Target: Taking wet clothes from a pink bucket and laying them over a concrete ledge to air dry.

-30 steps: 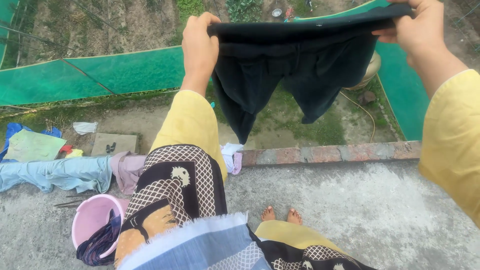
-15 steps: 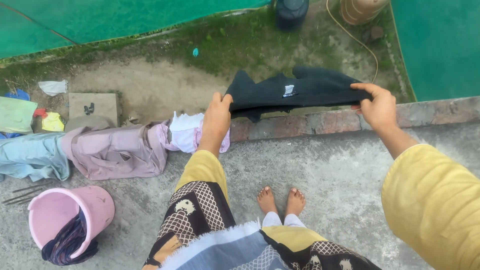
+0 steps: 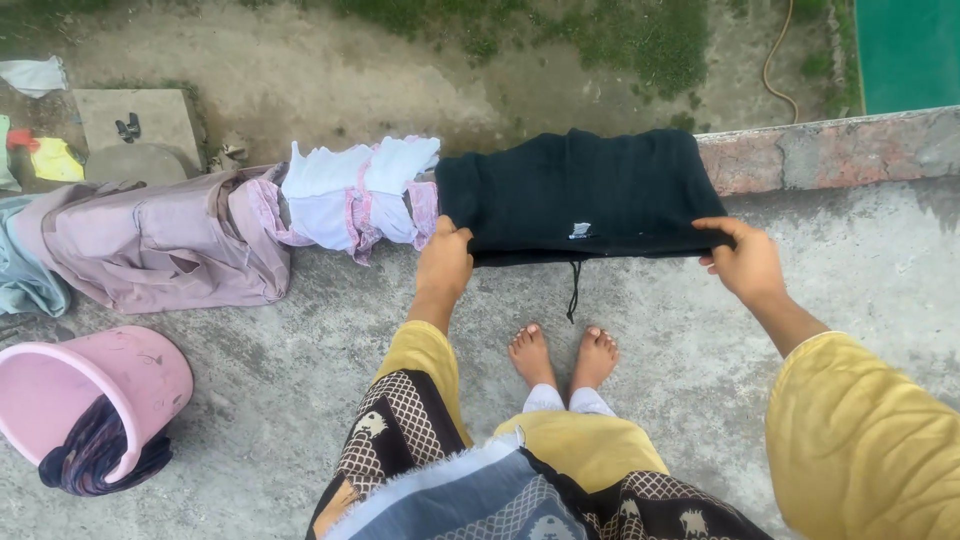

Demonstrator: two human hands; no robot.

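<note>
Two bare hands pinching the near edge of a dark, almost black fabric garment (image 3: 575, 190), spread flat over the brick-topped ledge (image 3: 830, 150) of a concrete rooftop. Left hand (image 3: 445, 262) closed on the garment's left corner, thumb on top, fingers tucked under the cloth. Right hand (image 3: 745, 262) gripping the right corner between thumb and curled fingers. Small pale label (image 3: 580, 230) showing near the garment's front edge, with a thin dark drawstring (image 3: 573, 292) dangling from that edge toward the floor. Yellow sleeves on both arms, the left one draped with a patterned black, cream and blue scarf (image 3: 430, 470). Two bare feet (image 3: 562, 352) planted on the grey concrete floor (image 3: 700, 340), just below the garment and between the arms.

Just left of the dark garment, touching its edge, a bundled white and pink cloth (image 3: 355, 190) lying on the same ledge. Further left, a crumpled mauve-pink garment (image 3: 165, 240) draped over the ledge, then a pale blue cloth (image 3: 25, 275) at the frame's edge. Lower left, well apart from the hands, a pink plastic bucket (image 3: 100, 395) tipped on its side on the floor, with a dark purple striped cloth (image 3: 95, 460) spilling over its rim. Beyond the ledge, bare dirt and patchy grass below, a grey stone slab (image 3: 140, 125), a scrap of yellow cloth (image 3: 55, 160), and a strip of green netting (image 3: 905, 50) at upper right.
</note>
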